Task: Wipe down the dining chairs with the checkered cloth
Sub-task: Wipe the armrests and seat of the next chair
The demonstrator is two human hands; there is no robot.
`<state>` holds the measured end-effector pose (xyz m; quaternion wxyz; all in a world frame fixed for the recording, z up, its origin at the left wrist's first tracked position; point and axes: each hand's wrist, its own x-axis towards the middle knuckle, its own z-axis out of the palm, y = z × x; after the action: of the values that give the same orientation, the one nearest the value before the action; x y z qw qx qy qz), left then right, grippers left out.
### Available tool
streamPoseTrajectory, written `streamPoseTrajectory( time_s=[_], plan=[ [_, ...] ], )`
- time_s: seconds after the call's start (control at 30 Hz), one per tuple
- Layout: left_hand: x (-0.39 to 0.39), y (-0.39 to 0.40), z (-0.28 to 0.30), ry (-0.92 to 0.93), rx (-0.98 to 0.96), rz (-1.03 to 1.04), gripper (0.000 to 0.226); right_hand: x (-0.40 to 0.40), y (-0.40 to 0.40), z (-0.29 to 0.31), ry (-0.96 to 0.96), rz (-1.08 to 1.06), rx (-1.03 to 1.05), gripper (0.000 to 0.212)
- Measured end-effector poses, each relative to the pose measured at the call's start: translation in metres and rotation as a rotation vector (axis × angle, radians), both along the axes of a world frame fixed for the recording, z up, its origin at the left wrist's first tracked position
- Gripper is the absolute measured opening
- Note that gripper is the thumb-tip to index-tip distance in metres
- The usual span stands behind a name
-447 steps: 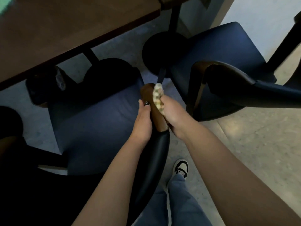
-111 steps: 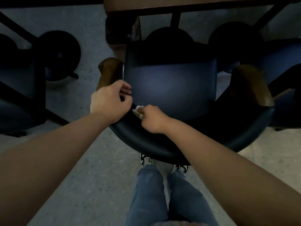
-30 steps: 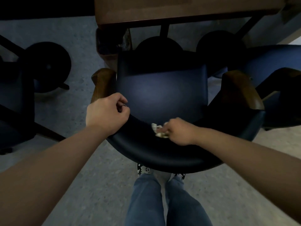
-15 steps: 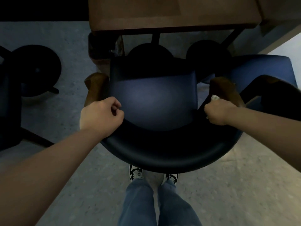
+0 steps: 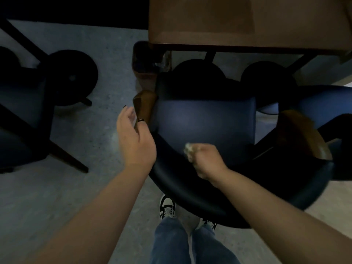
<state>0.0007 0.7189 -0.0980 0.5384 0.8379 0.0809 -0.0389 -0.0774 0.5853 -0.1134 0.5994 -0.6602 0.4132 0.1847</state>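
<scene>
The right hand (image 5: 207,161) is bunching the cloth (image 5: 189,149) in curled fingers, only a pale wad showing past the knuckles, and is pressing it onto the inner curve of the chair (image 5: 205,122) back, low in the centre of the frame. The left hand (image 5: 134,138) is hanging with relaxed, parted fingers just beside the left armrest (image 5: 143,103), centre left, gripping nothing; whether it is touching the wood I cannot tell. The step in hand seems to be wiping the curved backrest of this chair, which is sitting tucked under the desk (image 5: 247,21) at upper right. The next move is probably calling for the left hand to steady the armrest while the cloth is sliding along the rest of the curve toward an arm. Another chair (image 5: 21,119) is waiting at far left
</scene>
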Motion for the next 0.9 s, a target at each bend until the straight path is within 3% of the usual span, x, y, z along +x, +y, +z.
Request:
streamPoseTrajectory(
  time_s=[0.07,0.13,0.23,0.33,0.4,0.57,0.67,0.9],
  plan=[
    [0.002,0.001,-0.002,0.079,-0.115,0.125,0.041,0.028,0.027,0.010,-0.175,-0.312,0.286,0.024],
    [0.005,0.001,-0.005,0.200,-0.277,0.266,0.037,0.054,0.048,0.015,-0.348,-0.381,0.411,0.030],
    [0.009,0.003,-0.008,0.396,-0.629,0.406,0.043,0.077,0.066,0.011,-0.481,-0.093,0.227,0.026],
    [0.010,0.006,-0.013,0.425,-0.757,0.401,0.040,0.091,0.066,-0.007,-0.571,0.330,-0.073,0.042],
    [0.011,0.006,-0.019,0.396,-0.799,0.409,0.041,0.109,0.064,-0.017,-0.639,0.527,-0.254,0.037],
    [0.013,0.006,-0.022,0.405,-0.694,0.404,0.046,0.171,0.050,-0.028,-0.591,0.577,-0.421,0.026],
    [0.011,0.008,-0.024,0.383,-0.633,0.346,0.045,0.189,0.042,-0.039,-0.564,0.707,-0.339,0.035],
    [0.011,0.009,-0.017,0.295,-0.282,0.132,0.037,0.234,0.027,-0.060,-0.251,0.397,-0.167,0.022]
  ],
)
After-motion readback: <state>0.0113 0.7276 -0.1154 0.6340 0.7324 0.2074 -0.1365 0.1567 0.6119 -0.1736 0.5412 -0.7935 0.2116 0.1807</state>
